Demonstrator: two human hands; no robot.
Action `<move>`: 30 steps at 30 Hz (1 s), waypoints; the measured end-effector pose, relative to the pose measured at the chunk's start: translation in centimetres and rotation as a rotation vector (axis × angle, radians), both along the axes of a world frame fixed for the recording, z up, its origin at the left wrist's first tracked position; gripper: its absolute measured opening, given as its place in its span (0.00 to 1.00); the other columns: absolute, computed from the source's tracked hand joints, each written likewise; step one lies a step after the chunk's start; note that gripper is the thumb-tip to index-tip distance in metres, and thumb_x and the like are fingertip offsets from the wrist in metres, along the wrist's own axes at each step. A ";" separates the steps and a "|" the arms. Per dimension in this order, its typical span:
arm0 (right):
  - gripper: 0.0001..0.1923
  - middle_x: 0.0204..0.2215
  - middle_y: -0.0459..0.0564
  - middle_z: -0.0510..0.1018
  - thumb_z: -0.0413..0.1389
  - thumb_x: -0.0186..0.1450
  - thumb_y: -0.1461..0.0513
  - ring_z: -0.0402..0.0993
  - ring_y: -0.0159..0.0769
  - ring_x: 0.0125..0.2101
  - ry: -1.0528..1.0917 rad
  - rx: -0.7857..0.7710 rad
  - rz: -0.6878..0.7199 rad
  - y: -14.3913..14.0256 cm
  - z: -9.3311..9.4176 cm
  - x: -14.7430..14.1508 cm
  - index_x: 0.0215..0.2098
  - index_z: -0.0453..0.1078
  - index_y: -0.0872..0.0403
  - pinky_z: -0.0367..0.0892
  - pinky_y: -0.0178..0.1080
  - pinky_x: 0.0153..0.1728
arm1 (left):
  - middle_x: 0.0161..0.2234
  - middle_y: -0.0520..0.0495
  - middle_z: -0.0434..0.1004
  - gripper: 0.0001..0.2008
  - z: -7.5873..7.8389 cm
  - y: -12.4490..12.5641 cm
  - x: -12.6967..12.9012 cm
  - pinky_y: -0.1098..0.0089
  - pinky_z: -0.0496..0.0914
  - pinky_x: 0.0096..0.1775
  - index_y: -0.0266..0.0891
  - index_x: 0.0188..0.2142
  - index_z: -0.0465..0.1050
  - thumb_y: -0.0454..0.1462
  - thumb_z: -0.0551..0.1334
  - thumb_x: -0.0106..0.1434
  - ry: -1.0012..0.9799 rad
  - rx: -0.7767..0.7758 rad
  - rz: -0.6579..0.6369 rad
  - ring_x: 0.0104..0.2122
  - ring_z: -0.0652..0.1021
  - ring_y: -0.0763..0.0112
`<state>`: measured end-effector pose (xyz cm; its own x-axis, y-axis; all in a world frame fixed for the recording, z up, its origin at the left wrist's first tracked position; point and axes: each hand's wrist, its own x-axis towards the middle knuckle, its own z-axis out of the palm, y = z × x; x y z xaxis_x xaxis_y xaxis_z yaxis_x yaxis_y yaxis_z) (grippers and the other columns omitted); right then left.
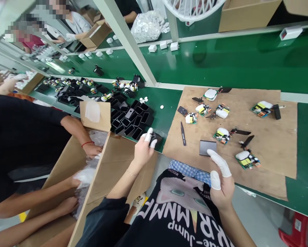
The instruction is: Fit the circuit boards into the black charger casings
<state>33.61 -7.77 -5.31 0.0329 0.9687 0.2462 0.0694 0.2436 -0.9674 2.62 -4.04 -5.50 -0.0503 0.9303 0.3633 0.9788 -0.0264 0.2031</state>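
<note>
Left hand: my left hand (145, 146), with white finger cots on the fingertips, is closed around a small black rectangular plastic shell (156, 138) at the near edge of the green counter (220, 65).
Right hand: my right hand (220, 178) is released and holds nothing; its cot-covered forefinger touches the near edge of a flat dark grey square plate (207, 147).
Held shell, location: just beside the near corner of the cluster of open black plastic housings (132, 120), left of the brown cardboard work sheet (267, 137).
Grey plate, location: on the cardboard work sheet, near its front edge, between the black tweezers (183, 133) and a green circuit board with white and yellow parts (247, 159).
Other boards: I see several more populated circuit boards (222, 134) spread over the cardboard sheet, well apart from each other.
Loose parts: small white round discs (144, 100) lie on the counter beyond the housings.
Carton: an open brown cardboard box (112, 164) stands to my left, touching my left forearm.
Co-worker: another person's hand (92, 149) rests on clear plastic bagging (85, 175) inside the box.
</note>
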 end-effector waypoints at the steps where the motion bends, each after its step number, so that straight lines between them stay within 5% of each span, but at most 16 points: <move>1: 0.21 0.60 0.55 0.70 0.51 0.71 0.60 0.65 0.53 0.61 -0.004 -0.001 0.007 -0.1 0.0 0.0 0.61 0.66 0.47 0.59 0.64 0.60 | 0.46 0.33 0.75 0.27 -0.1 -0.1 0.0 0.65 0.73 0.44 0.32 0.60 0.67 0.47 0.52 0.69 -0.049 0.001 0.032 0.45 0.77 0.57; 6: 0.22 0.59 0.52 0.72 0.50 0.71 0.63 0.68 0.47 0.59 -0.064 0.047 0.028 0.5 0.6 -0.4 0.62 0.64 0.45 0.64 0.56 0.58 | 0.42 0.37 0.77 0.26 1.7 0.4 1.5 0.63 0.74 0.44 0.36 0.53 0.75 0.52 0.59 0.64 -0.376 -0.066 0.086 0.41 0.78 0.59; 10: 0.29 0.60 0.54 0.71 0.56 0.68 0.59 0.69 0.48 0.58 -0.187 0.149 0.190 2.8 3.4 -2.6 0.66 0.57 0.45 0.67 0.53 0.57 | 0.47 0.43 0.77 0.22 6.2 1.0 5.6 0.69 0.75 0.45 0.42 0.57 0.70 0.48 0.58 0.67 -1.389 0.105 0.210 0.44 0.78 0.67; 13: 0.39 0.62 0.55 0.69 0.61 0.65 0.55 0.65 0.51 0.61 -0.244 0.242 0.273 4.5 6.1 -4.6 0.69 0.49 0.46 0.66 0.55 0.59 | 0.39 0.45 0.78 0.18 9.1 0.8 9.4 0.75 0.75 0.37 0.39 0.54 0.72 0.43 0.54 0.70 -2.069 -0.183 0.172 0.33 0.78 0.74; 15: 0.42 0.62 0.54 0.68 0.62 0.64 0.55 0.61 0.51 0.64 -0.269 0.290 0.281 5.1 7.4 -5.6 0.70 0.46 0.45 0.65 0.56 0.60 | 0.34 0.46 0.77 0.18 10.1 0.4 11.2 0.76 0.75 0.32 0.37 0.53 0.73 0.42 0.53 0.70 -2.290 -0.347 0.135 0.28 0.76 0.75; 23: 0.44 0.64 0.56 0.64 0.60 0.65 0.60 0.61 0.51 0.63 -0.364 0.421 0.320 5.5 7.5 -6.4 0.72 0.40 0.45 0.64 0.57 0.60 | 0.34 0.46 0.80 0.13 9.0 -0.5 11.4 0.74 0.75 0.33 0.35 0.46 0.75 0.41 0.57 0.68 -2.315 -0.353 0.203 0.28 0.78 0.73; 27: 0.39 0.62 0.59 0.67 0.60 0.65 0.61 0.63 0.53 0.62 -0.456 0.373 0.392 5.9 5.6 -6.5 0.70 0.49 0.45 0.64 0.59 0.60 | 0.47 0.43 0.80 0.23 7.5 -2.0 9.2 0.66 0.76 0.45 0.39 0.52 0.73 0.45 0.66 0.60 -1.992 -0.296 -0.002 0.43 0.80 0.62; 30: 0.32 0.59 0.58 0.69 0.61 0.64 0.57 0.67 0.51 0.59 -0.176 0.123 0.415 5.4 3.9 -6.9 0.65 0.57 0.46 0.67 0.56 0.58 | 0.56 0.39 0.75 0.35 6.4 -3.5 7.9 0.57 0.72 0.54 0.40 0.60 0.67 0.51 0.68 0.56 -1.668 -0.200 -0.128 0.52 0.77 0.53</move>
